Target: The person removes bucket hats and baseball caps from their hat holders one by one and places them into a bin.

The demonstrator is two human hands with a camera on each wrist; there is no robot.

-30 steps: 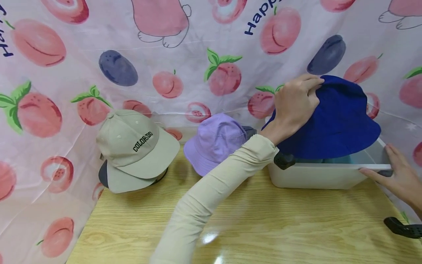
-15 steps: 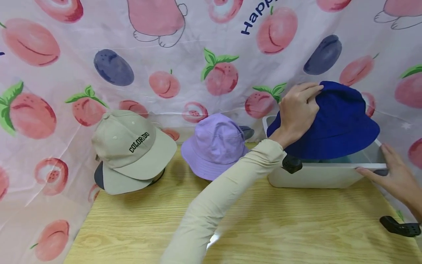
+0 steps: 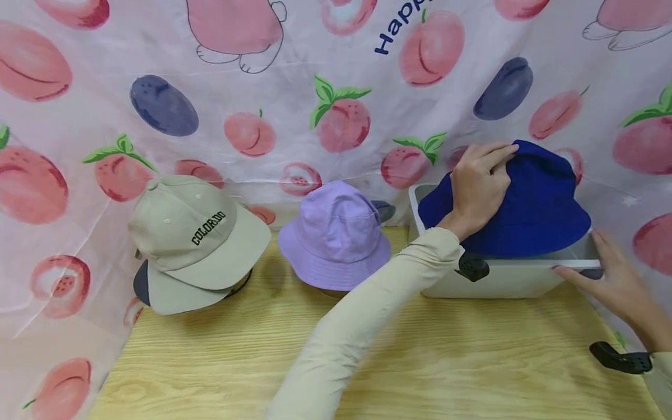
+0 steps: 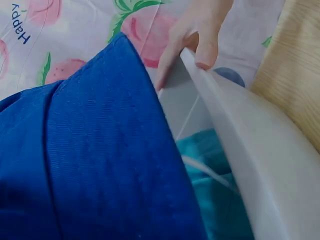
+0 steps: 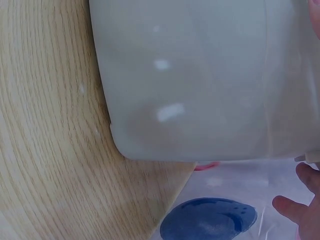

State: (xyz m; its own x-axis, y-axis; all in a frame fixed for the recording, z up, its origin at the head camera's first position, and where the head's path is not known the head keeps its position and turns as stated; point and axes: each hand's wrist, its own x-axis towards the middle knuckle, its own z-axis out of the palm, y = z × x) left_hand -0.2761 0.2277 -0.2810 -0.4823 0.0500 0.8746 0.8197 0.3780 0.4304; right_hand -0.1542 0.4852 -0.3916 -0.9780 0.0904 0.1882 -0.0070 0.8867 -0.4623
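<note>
Wood-grain table point(image 3: 236, 350), one. White bin point(image 3: 517, 283), open-topped, far right. Blue bucket hat point(image 3: 541, 204), at the bin's mouth. Left hand point(image 3: 480, 186), fingers nearly closed, pinching the hat's crown. Right hand point(image 3: 616, 283), thumb spread from fingers, gripping the bin's near right corner. Step, apparently: passing the hat through the mouth; next move likely calls for a firm pinch, steady bin.

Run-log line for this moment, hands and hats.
left hand: pinches blue bucket hat at mouth of white bin | right hand: grips bin's rim | teal item: inside bin | purple bucket hat, COLORADO cap: left of bin
</note>
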